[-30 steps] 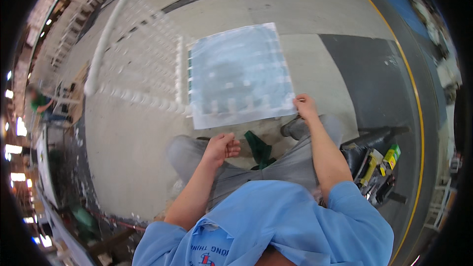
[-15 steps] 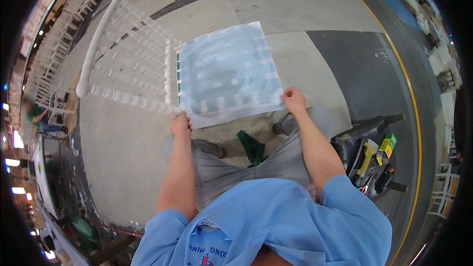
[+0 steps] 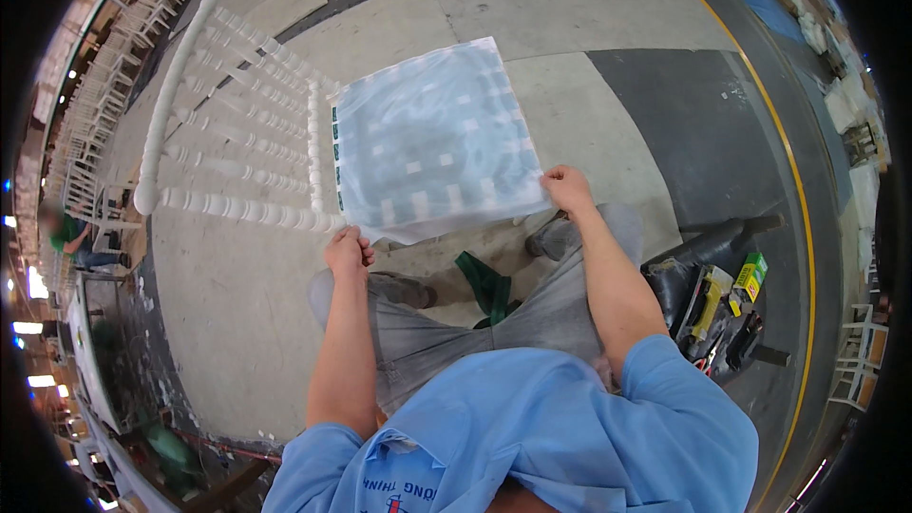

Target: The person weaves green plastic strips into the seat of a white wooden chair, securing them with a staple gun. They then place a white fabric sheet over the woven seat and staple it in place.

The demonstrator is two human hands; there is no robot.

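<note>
A white wooden chair (image 3: 237, 166) with turned spindles lies on its back on the concrete floor in front of me. A clear plastic bag (image 3: 432, 138) covers its seat. My left hand (image 3: 348, 252) pinches the bag's near left corner. My right hand (image 3: 567, 188) grips the bag's near right corner. Both hands hold the plastic taut over the seat. My knees in grey trousers (image 3: 494, 318) are just below the bag.
A green strap (image 3: 486, 285) hangs between my legs. A black tool bag (image 3: 717, 299) with yellow tools and a green box (image 3: 750, 275) sits at my right. Rows of white chairs (image 3: 104, 85) stand far left. A yellow line (image 3: 807, 228) curves along the floor.
My left hand rose from my knee and took the bag's near left corner. The chair and bag now sit more to the right and closer in view.
</note>
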